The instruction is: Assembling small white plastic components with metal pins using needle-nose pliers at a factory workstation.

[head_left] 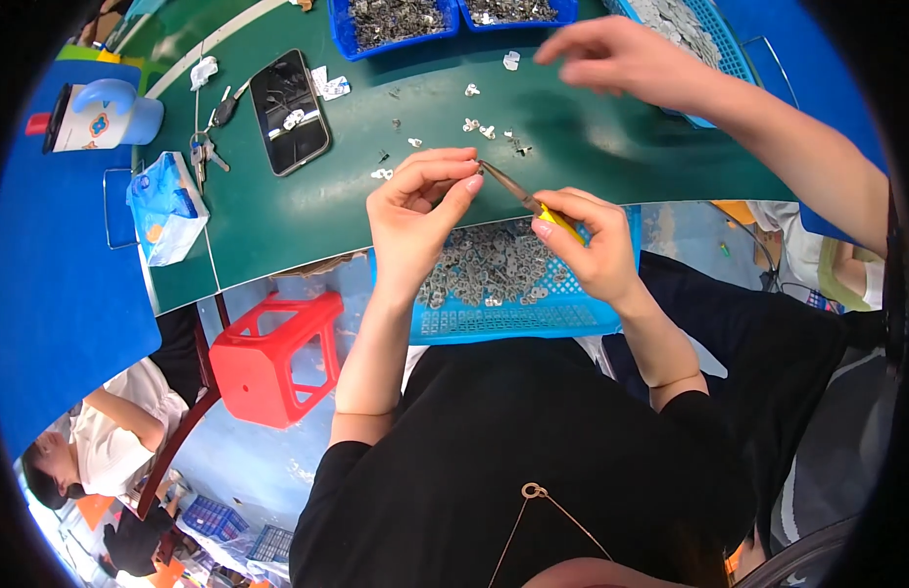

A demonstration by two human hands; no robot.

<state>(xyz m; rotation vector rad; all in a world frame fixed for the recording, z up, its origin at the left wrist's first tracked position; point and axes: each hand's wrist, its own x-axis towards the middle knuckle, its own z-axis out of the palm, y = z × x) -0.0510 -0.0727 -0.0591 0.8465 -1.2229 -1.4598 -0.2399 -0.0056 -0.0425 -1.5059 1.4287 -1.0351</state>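
Observation:
My left hand (413,211) is pinched closed at its fingertips on a small metal part (480,169), too small to make out well. In my right hand (599,245) is a pair of needle-nose pliers (511,185) with yellow handles; the jaws point left and meet the part at my left fingertips. Below both hands, a light-blue plastic basket (533,325) sits at the table's near edge, holding many small flat silver pieces (489,265). Several small metal pieces (471,125) lie scattered on the green table (366,211) beyond my hands.
Another person's hand (631,61) reaches in from the right over the table. Blue bins (342,44) of small metal parts stand at the back. Leftward lie a phone (290,113), keys (205,155), a tissue pack (167,209) and a cup (102,116). A red stool (278,358) stands below.

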